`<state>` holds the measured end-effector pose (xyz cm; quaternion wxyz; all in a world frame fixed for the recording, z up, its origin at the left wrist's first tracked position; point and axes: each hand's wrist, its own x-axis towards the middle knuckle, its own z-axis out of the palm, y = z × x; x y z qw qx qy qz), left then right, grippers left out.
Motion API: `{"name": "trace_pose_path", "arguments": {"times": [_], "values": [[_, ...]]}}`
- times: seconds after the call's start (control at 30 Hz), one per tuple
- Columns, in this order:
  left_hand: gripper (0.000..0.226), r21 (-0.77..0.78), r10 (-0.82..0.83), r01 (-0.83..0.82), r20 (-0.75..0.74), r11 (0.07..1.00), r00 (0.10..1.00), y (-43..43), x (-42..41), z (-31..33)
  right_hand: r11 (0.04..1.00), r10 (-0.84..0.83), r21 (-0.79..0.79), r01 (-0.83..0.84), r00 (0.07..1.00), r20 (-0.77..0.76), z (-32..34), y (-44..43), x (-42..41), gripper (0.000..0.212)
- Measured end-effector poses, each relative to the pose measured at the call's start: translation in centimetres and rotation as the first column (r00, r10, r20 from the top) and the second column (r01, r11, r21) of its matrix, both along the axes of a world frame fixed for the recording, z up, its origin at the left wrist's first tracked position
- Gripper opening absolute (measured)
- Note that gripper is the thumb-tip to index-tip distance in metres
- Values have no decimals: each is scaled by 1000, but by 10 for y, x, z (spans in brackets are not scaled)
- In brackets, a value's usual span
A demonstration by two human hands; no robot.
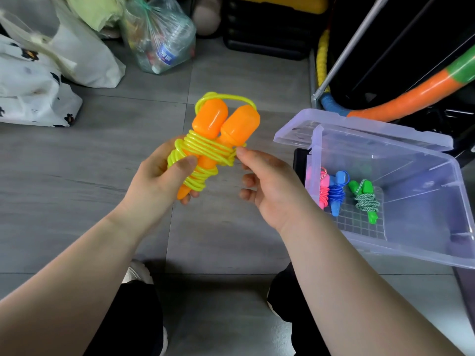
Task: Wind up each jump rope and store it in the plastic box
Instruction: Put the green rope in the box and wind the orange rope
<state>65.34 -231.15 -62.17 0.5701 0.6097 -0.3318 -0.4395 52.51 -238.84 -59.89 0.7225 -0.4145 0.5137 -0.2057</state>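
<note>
Centre of view, above grey tiled floor (77, 176): jump rope (213, 145) of glossy yellow plastic cord wound round two orange moulded handles, bulb heads toward 12–1 o'clock, tapered tails toward 7.

Grip: left hand (164, 176) clamped round the lower coils, thumb across the front. At 3 o'clock of the bundle, right hand (267, 183) pinching cord at the coil edge between thumb and forefinger, other fingers loosely curled. Hands close, not touching. Probably tucking in the final turn.

Handling, by judgement: light; handles rigid and smooth; cord springy and slick, so likely to unwind if released untucked. Best held across the coils at the narrow waist, not by the heads.

At 3–4 o'clock: clear thin-walled plastic box (424, 201), grid-ribbed bottom, lid (359, 131) at its far edge. Inside, side by side: pink rope (324, 187), blue rope (338, 191), green braided rope (365, 199), all wound.
</note>
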Motion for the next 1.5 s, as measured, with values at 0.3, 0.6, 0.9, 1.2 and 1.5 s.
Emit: {"name": "trace_pose_path", "arguments": {"times": [0.3, 0.6, 0.9, 1.2, 1.5], "values": [[15, 10, 38, -37, -138, 999, 990, -5, -10, 6, 965, -227, -80, 248, 951, 212, 1, -2, 12, 41], [23, -51, 50, -66, -274, 996, 960, -6, -14, 14, 861, -507, 254, 441, 781, 364, 1, -8, 11, 33], [22, 43, 168, -163, -140, 986, 976, -4, 1, 3, 968, -208, 186, 170, 956, 209, -14, -5, 4, 24], [40, 96, 120, -112, -88, 989, 989, -9, -11, -10, 997, 57, -57, -46, 976, 210, -19, 12, 15, 38], [40, 139, -184, 193, -69, 971, 980, -25, -38, -9, 975, -114, -177, 135, 985, 127, -26, -5, -10, 43]]}}
